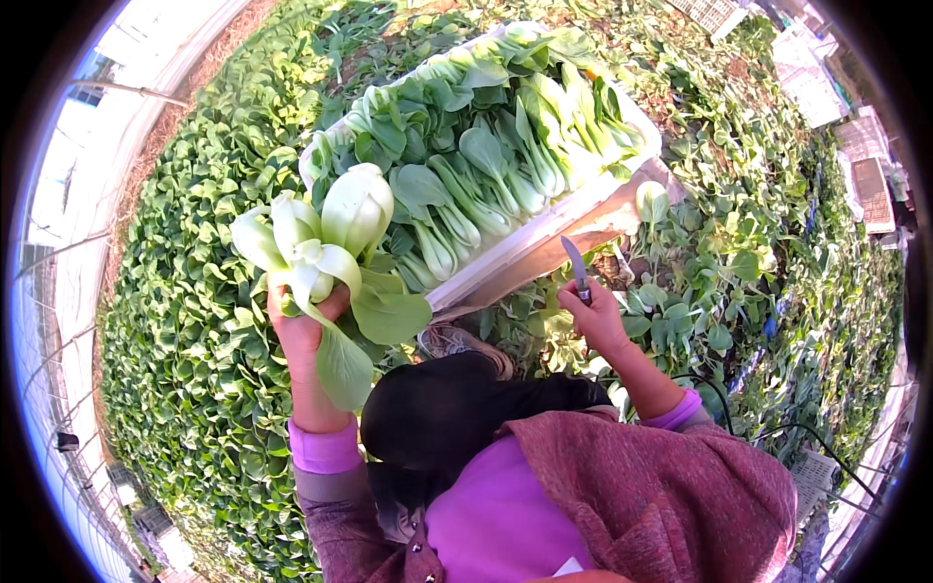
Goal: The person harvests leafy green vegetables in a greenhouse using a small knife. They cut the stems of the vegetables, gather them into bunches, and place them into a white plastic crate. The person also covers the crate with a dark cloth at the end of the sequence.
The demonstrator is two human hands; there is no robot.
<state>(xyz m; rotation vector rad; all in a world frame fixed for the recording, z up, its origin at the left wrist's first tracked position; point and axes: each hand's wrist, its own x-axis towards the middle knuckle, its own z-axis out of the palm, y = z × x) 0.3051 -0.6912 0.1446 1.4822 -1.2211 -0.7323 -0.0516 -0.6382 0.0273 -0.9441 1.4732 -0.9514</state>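
Note:
My left hand (310, 313) grips a bunch of several green bok choy heads (357, 208), their pale bases turned up and leaves hanging below. The bunch is beside the left end of a white plastic crate (539, 226). Inside the crate, bok choy (466, 197) lies in rows with pale bases towards me. My right hand (594, 313) is closed around the handle of a small knife (576, 266), its blade pointing up and away from me, close to the crate's near side.
Dense growing bok choy (204, 313) covers the ground at left. Loose leaves and cut plants (729, 291) lie at right. My shoe (466, 346) is close to the crate's near corner. More crates (871, 193) stand at the far right. A dark cable or hose (816, 437) curves at lower right.

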